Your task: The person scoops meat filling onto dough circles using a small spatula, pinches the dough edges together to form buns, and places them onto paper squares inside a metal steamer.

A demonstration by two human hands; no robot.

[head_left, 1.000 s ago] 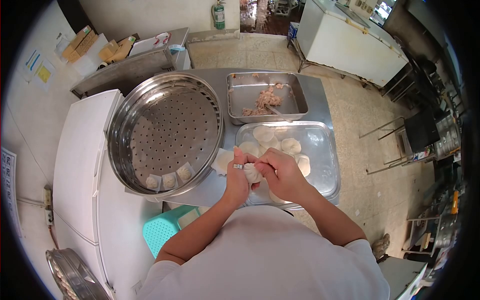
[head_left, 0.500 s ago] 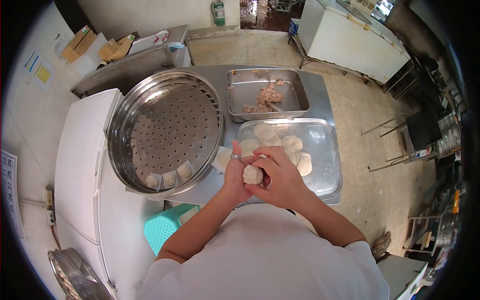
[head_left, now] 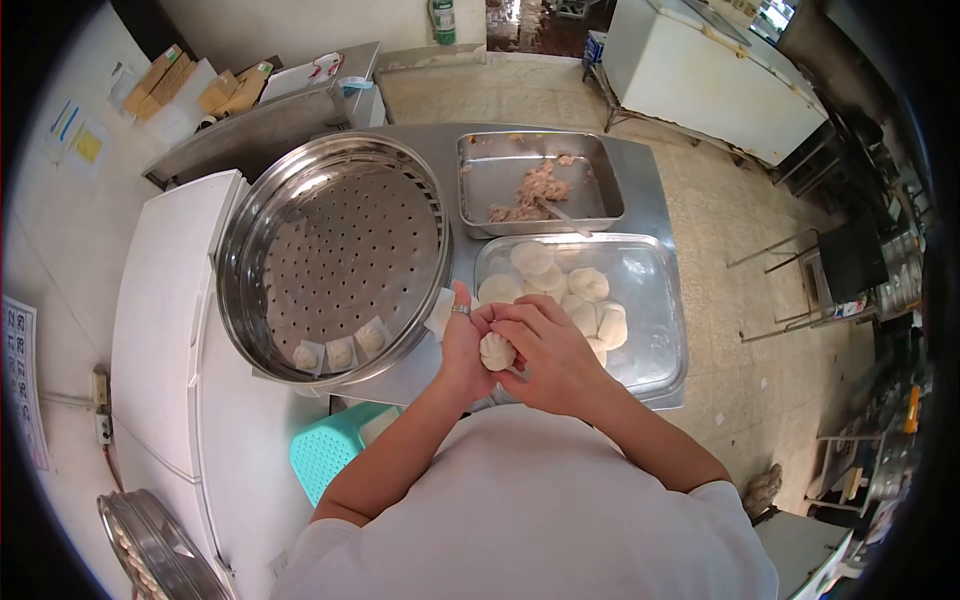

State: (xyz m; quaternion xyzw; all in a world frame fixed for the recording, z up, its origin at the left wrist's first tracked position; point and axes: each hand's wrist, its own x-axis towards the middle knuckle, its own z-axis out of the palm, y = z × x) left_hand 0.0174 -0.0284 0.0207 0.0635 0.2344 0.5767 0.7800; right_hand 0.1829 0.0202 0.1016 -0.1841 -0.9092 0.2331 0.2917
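Observation:
A pleated white bun (head_left: 497, 351) rests between my two hands. My left hand (head_left: 464, 350), with a ring on one finger, cups it from the left side. From the right, my right hand (head_left: 548, 350) has its fingers curled round the bun. Just behind the hands lies a metal tray (head_left: 650, 300) with several flat dough rounds (head_left: 588, 284). A square of white paper (head_left: 440, 314) is beside my left thumb. Farther back, a rectangular pan (head_left: 490, 165) contains pinkish minced filling (head_left: 540, 186) and a spoon (head_left: 563, 216).
On the left stands a large round perforated steamer (head_left: 345, 250) with three small buns (head_left: 340, 353) on paper squares near its front rim. A turquoise stool (head_left: 325, 455) is below the table's edge. Another steamer (head_left: 150, 540) with buns sits lower left. A white freezer (head_left: 700, 85) stands beyond.
The bun and both hands have shifted slightly left, and the bun's pleated side has turned. My left thumb has moved closer to the paper. The view has tilted a little.

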